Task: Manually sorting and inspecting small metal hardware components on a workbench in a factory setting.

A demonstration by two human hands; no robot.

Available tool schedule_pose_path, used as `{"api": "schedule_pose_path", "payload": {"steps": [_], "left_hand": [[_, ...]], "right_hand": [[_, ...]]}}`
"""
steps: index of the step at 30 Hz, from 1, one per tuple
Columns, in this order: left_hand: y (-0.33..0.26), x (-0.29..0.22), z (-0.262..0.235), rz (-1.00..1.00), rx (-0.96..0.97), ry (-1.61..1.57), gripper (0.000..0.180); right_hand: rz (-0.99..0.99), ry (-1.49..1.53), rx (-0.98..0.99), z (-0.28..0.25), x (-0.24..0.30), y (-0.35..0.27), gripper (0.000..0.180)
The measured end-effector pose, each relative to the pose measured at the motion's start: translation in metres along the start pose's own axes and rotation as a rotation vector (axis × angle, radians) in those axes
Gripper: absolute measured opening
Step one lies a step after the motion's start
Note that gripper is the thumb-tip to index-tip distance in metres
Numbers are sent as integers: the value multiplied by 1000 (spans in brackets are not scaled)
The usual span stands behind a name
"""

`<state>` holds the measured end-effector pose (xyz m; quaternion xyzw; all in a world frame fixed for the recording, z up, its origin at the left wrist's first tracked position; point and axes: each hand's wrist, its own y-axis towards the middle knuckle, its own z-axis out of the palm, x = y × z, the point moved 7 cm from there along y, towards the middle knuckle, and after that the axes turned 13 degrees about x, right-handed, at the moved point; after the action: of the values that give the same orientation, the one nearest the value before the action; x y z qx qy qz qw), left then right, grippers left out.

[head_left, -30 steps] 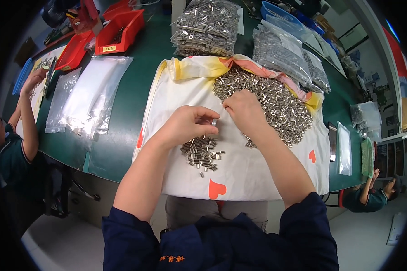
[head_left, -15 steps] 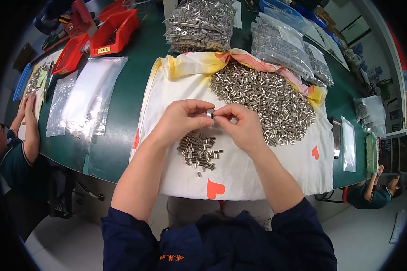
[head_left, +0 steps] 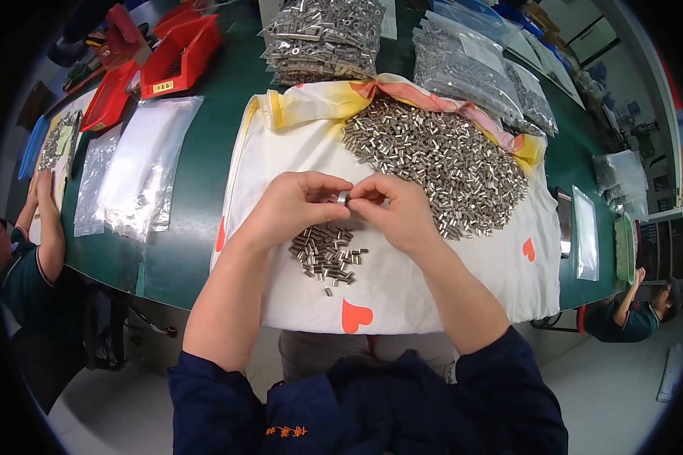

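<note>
My left hand [head_left: 294, 205] and my right hand [head_left: 395, 208] meet over a white cloth with red hearts [head_left: 402, 296]. Between their fingertips they pinch one small metal sleeve [head_left: 343, 198]. Just below the hands lies a small heap of the same metal sleeves [head_left: 326, 254]. A big pile of metal sleeves [head_left: 440, 163] spreads over the cloth beyond my right hand.
The cloth lies on a green table [head_left: 205, 174]. Clear bags of metal parts [head_left: 319, 38] stack at the back, flat plastic bags [head_left: 140, 167] lie to the left, red bins [head_left: 178, 53] at back left. One person works at the left [head_left: 42, 227], another at the right [head_left: 634, 315].
A second ago my right hand was reaching into the big pile and my left rested near the small heap. Both hands have since come together, holding one sleeve between them.
</note>
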<state>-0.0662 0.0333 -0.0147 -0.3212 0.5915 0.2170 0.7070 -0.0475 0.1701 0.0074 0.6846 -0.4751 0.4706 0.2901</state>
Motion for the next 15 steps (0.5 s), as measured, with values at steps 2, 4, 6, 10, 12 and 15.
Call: {"api": "schedule_pose_path", "payload": {"steps": [2,4,6,10,12,15], "left_hand": [[1,0,1,-2,12,-18,32],[0,-2,2,-5,19,-38,32],[-2,-7,6,-26,67,132,33],[0,-3,5,-28,75,165,33],[3,0,3,8,60,90,34],[3,-2,2,7,25,48,33]], "right_hand": [[6,-38,-14,-4,3,1,12],[31,-133,-122,-22,4,-3,14],[76,-301,-164,-36,10,5,13],[-87,-875,-139,-25,18,38,11],[-63,-1093,-125,-19,12,48,8],[-125,-1055,-103,-15,11,43,5]]}}
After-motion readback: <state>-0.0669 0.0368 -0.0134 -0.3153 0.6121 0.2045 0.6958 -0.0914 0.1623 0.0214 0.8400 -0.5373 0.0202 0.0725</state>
